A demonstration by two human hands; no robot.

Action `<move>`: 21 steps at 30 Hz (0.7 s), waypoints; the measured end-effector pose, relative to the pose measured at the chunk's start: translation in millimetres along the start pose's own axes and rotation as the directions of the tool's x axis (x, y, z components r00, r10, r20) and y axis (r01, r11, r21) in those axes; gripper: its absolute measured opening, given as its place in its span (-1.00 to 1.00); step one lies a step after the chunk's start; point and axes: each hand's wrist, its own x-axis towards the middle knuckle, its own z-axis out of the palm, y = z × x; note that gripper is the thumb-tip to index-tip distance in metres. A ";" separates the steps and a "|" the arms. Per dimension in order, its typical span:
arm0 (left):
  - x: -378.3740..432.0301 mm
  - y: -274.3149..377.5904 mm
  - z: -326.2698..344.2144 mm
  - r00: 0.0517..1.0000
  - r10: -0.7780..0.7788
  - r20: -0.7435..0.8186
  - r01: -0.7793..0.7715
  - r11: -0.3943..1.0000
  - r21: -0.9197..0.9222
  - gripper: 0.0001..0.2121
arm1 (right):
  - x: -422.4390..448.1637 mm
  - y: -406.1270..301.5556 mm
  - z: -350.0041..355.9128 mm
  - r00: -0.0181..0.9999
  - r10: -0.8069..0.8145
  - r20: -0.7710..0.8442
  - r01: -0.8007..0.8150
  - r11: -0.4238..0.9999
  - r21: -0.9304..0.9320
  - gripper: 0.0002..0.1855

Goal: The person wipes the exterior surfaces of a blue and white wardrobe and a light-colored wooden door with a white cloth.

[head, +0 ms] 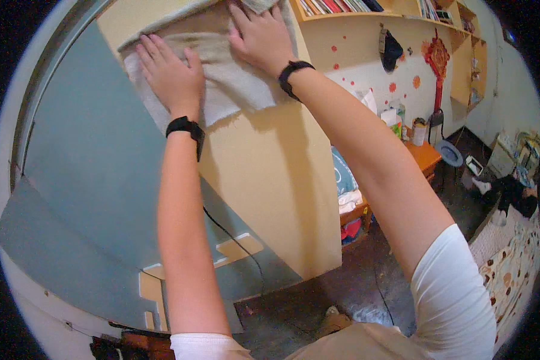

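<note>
A light grey cloth (pixel 225 101) lies rumpled against the upper part of a pale wood-coloured cabinet panel (pixel 270 180), with a fold along its upper edge. Spread flat on the cloth's left part is my left hand (pixel 173 76), fingertips at the fold. My right hand (pixel 265 38) rests higher on its right part, fingers apart and pointing up. Part of the cloth bunches by the right fingertips at the top of the picture. Black bands circle both wrists. Left of the panel extends the cabinet's blue-grey face (pixel 99 148).
A black cable (pixel 229 234) hangs in front of the cabinet's lower cut-out trim (pixel 240 249). Bookshelves (pixel 351 15) run along the wall at upper right. Beyond my right arm stands an orange-brown wooden desk (pixel 420 155) with containers. A person (pixel 508 193) is by a patterned bed (pixel 513 265).
</note>
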 end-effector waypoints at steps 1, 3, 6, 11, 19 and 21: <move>-2.2 4.4 -2.7 1.000 -0.019 -0.004 0.019 1.000 -0.024 -0.36 | -3.5 1.3 2.1 0.998 -0.027 -0.063 0.023 0.997 -0.070 -0.39; -4.1 24.2 -1.7 0.998 -0.061 -0.016 0.060 0.995 -0.074 -0.37 | -10.2 34.0 25.1 0.995 -0.071 -0.067 0.058 0.983 -0.176 -0.43; -20.7 14.1 -10.5 0.995 -0.095 0.027 0.098 0.990 -0.099 -0.43 | -26.3 26.8 31.7 0.997 -0.047 -0.056 0.038 0.987 -0.154 -0.42; -54.4 0.1 -23.7 0.979 -0.141 0.148 0.163 0.975 -0.150 -0.42 | -48.2 7.5 27.1 1.000 -0.027 -0.011 0.025 0.990 -0.137 -0.43; -66.0 -1.8 -29.9 0.978 -0.178 0.104 0.193 0.968 -0.157 -0.26 | -62.8 5.8 25.7 0.999 -0.018 0.046 0.023 0.993 -0.118 -0.40; -67.7 -0.8 -27.7 0.978 -0.199 0.058 0.206 0.962 -0.181 -0.29 | -63.9 6.4 25.9 0.995 0.025 0.095 -0.016 0.995 -0.094 -0.43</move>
